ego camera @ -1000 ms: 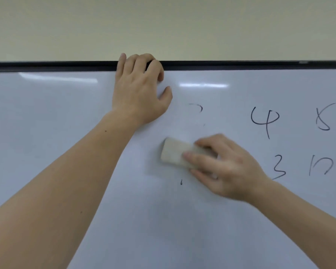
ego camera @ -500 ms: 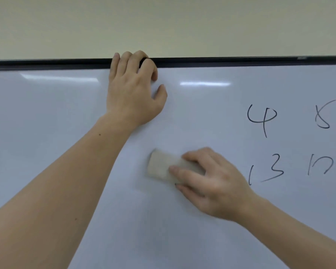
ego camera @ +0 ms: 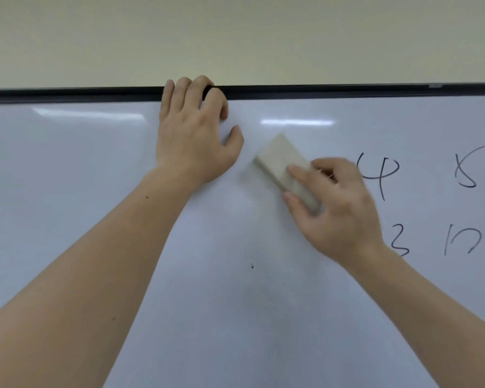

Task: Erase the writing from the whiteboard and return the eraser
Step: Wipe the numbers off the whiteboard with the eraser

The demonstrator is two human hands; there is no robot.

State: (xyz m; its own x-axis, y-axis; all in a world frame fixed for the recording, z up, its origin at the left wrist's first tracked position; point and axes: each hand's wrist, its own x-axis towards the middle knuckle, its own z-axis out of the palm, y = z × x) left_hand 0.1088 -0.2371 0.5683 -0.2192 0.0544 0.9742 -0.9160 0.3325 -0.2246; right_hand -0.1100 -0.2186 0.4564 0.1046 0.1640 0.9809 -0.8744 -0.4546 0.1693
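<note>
The upper part of the view is filled by a plain, pale yellowish wall [ego camera: 235, 37], bare and evenly lit. Below it, most of the picture is taken up by a whiteboard [ego camera: 67, 177], whose glossy white surface is closed at the top by a black frame edge [ego camera: 347, 89] running across the full width. Two long, soft reflections of ceiling lights are seen on the board just under that edge, one to the left and one near the middle.

The left half and the lower middle of the board are seen wiped clean, apart from a tiny dark speck [ego camera: 252, 266] in the lower centre. Dark handwritten numerals are kept to the right side: a "4" [ego camera: 381, 175] partly hidden behind the right hand, a mark like a "5" [ego camera: 466, 170] at the far right, a "3" [ego camera: 401, 240] below beside the right wrist, and a further pair of strokes [ego camera: 462, 242] to its right.

The left hand [ego camera: 193, 138] is laid flat on the board, its fingers curled over the black top edge and its thumb spread out to the side; nothing is held in it. The right hand [ego camera: 336, 208] is closed around the lower end of a beige, block-shaped eraser [ego camera: 280, 161], which is pressed against the board at a tilt, its free end pointing up and left, just beside the left thumb and apart from it.
</note>
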